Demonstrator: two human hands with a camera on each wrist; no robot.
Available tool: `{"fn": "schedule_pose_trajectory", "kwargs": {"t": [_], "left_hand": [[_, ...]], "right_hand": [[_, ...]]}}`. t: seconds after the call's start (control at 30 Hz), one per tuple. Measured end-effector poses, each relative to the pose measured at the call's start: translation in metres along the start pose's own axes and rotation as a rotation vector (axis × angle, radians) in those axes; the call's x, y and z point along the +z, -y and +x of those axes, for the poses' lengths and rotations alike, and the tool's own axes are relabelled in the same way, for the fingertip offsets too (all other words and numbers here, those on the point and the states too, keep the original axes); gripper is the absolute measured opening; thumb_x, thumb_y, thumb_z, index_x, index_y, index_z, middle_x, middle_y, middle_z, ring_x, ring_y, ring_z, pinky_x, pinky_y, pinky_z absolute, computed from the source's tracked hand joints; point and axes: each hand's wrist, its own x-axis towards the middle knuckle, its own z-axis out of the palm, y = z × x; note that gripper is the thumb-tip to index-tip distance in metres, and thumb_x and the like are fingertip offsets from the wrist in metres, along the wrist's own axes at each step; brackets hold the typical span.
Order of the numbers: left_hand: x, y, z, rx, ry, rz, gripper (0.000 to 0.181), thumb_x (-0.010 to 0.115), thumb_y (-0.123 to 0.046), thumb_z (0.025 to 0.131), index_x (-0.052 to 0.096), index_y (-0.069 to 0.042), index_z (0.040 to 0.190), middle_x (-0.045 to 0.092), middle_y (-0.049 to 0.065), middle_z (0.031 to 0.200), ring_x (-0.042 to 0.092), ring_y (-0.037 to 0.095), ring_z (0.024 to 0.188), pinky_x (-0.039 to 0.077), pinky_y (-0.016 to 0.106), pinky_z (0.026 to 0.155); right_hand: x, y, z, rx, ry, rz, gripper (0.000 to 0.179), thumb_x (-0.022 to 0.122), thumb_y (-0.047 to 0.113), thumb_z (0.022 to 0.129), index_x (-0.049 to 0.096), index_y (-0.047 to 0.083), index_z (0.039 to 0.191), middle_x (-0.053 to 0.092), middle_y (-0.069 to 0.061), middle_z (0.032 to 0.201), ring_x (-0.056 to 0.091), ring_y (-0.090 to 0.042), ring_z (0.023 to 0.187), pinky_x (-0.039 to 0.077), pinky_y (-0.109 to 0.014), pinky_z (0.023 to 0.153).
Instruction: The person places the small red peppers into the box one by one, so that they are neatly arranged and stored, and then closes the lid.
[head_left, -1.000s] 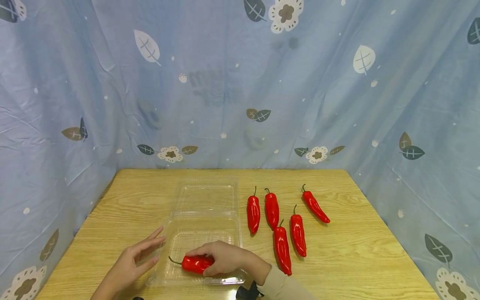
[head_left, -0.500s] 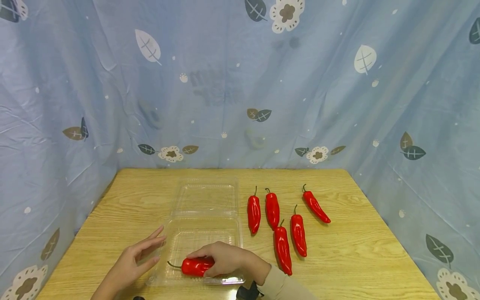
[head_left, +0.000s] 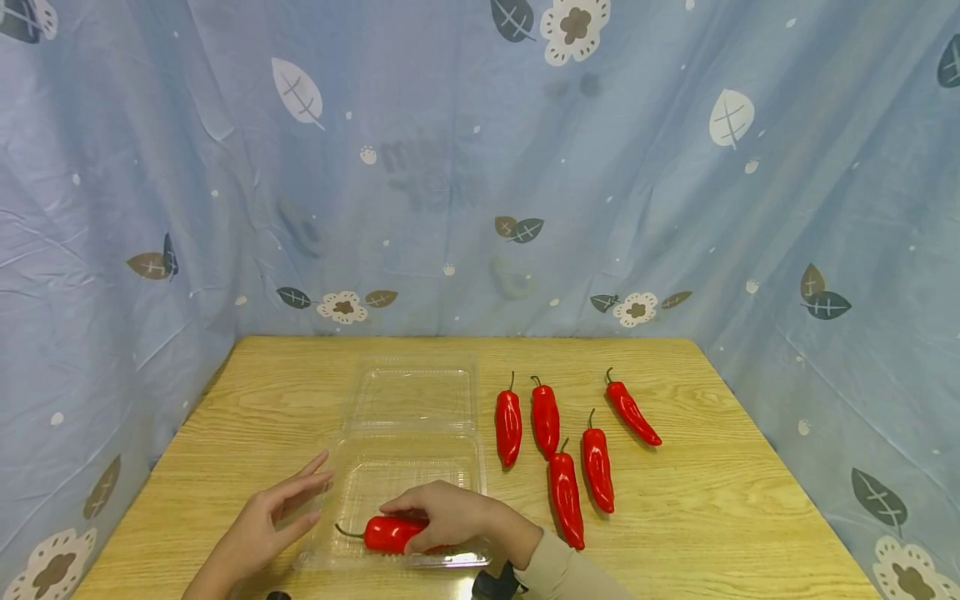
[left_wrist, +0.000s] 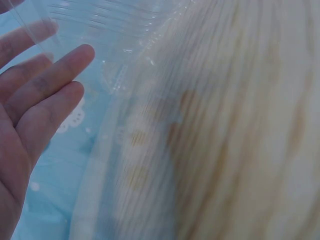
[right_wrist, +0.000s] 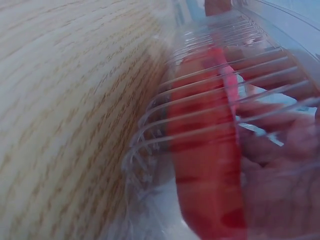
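A red pepper [head_left: 386,534] with a green stem lies across the front of an open clear plastic clamshell box [head_left: 375,487], stem to the left. My right hand [head_left: 453,517] holds it from above, thumb at the near side and fingers at the far side, hiding part of its tip half. Through the ribbed clear wall, the right wrist view shows the pepper [right_wrist: 205,145] beside the fingers. Left of the box is my left hand [head_left: 262,525], fingers spread and holding nothing; its fingertips are close to the box's left edge. Whether they touch it I cannot tell.
Several more red peppers [head_left: 508,429] lie right of the box on the wooden table [head_left: 712,517], stems pointing away. The box's clear lid [head_left: 416,398] is folded back flat behind the base. A blue patterned curtain [head_left: 450,167] surrounds the table's back and sides.
My right fingertips have slid slightly to the right along the pepper, showing a bit more of it, and its stem has dipped a little. My left hand stays still.
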Motion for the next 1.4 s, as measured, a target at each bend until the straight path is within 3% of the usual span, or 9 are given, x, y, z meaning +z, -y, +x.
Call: {"fn": "schedule_pose_trajectory", "kwargs": {"t": [0.23,0.4,0.5,0.83,1.1,1.3,1.4], "left_hand": [[0.0,-0.001,0.001,0.005,0.0,-0.004,0.044,0.058,0.011,0.087,0.047,0.013,0.13,0.027,0.034,0.147,0.048,0.003,0.126,0.044,0.015,0.099],[0.001,-0.001,0.001,0.049,-0.003,-0.012,0.044,0.057,0.013,0.087,0.047,0.013,0.13,0.03,0.012,0.154,0.049,0.005,0.126,0.043,0.012,0.099],[0.002,-0.001,0.0,0.076,-0.009,-0.014,0.045,0.056,0.015,0.086,0.047,0.013,0.13,0.03,0.006,0.154,0.05,0.005,0.125,0.043,0.011,0.099],[0.003,0.001,0.0,0.077,-0.017,-0.028,0.046,0.056,0.015,0.086,0.047,0.013,0.131,0.03,0.016,0.153,0.051,0.006,0.124,0.043,0.011,0.099],[0.003,0.0,0.0,0.089,-0.015,-0.025,0.046,0.057,0.016,0.085,0.047,0.014,0.13,0.029,0.01,0.154,0.05,0.005,0.125,0.042,0.011,0.099],[0.003,0.0,0.0,0.081,-0.014,-0.024,0.046,0.057,0.015,0.085,0.047,0.014,0.13,0.029,0.014,0.154,0.05,0.005,0.125,0.042,0.011,0.099],[0.003,0.001,0.0,0.089,-0.014,-0.028,0.046,0.057,0.016,0.085,0.046,0.014,0.13,0.029,0.01,0.154,0.051,0.006,0.124,0.042,0.011,0.099]], "right_hand": [[-0.001,0.0,0.0,-0.022,-0.042,0.111,0.055,0.071,0.014,0.085,0.051,0.006,0.136,0.057,-0.001,0.134,0.055,-0.006,0.12,0.046,-0.014,0.096],[-0.002,0.0,-0.001,-0.074,-0.109,0.177,0.055,0.067,0.017,0.089,0.047,0.004,0.139,0.053,-0.006,0.139,0.05,-0.009,0.126,0.042,-0.018,0.103],[-0.004,0.001,-0.002,-0.118,-0.164,0.228,0.055,0.065,0.016,0.09,0.045,0.003,0.139,0.052,-0.011,0.14,0.047,-0.011,0.129,0.039,-0.02,0.107],[-0.013,0.006,-0.012,-0.166,-0.289,0.334,0.058,0.067,0.015,0.089,0.043,0.003,0.141,0.048,-0.012,0.143,0.045,-0.015,0.132,0.037,-0.022,0.11],[-0.027,0.001,-0.03,-0.137,-0.348,0.394,0.059,0.067,0.011,0.088,0.042,0.005,0.141,0.047,-0.001,0.144,0.043,-0.015,0.133,0.035,-0.023,0.111],[-0.037,-0.007,-0.046,-0.163,-0.425,0.407,0.059,0.068,0.016,0.088,0.043,0.008,0.141,0.047,-0.004,0.144,0.044,-0.025,0.133,0.037,-0.027,0.111],[-0.041,-0.012,-0.053,-0.183,-0.461,0.407,0.058,0.068,0.019,0.089,0.044,0.008,0.141,0.047,-0.008,0.143,0.044,-0.029,0.132,0.038,-0.03,0.111]]}}
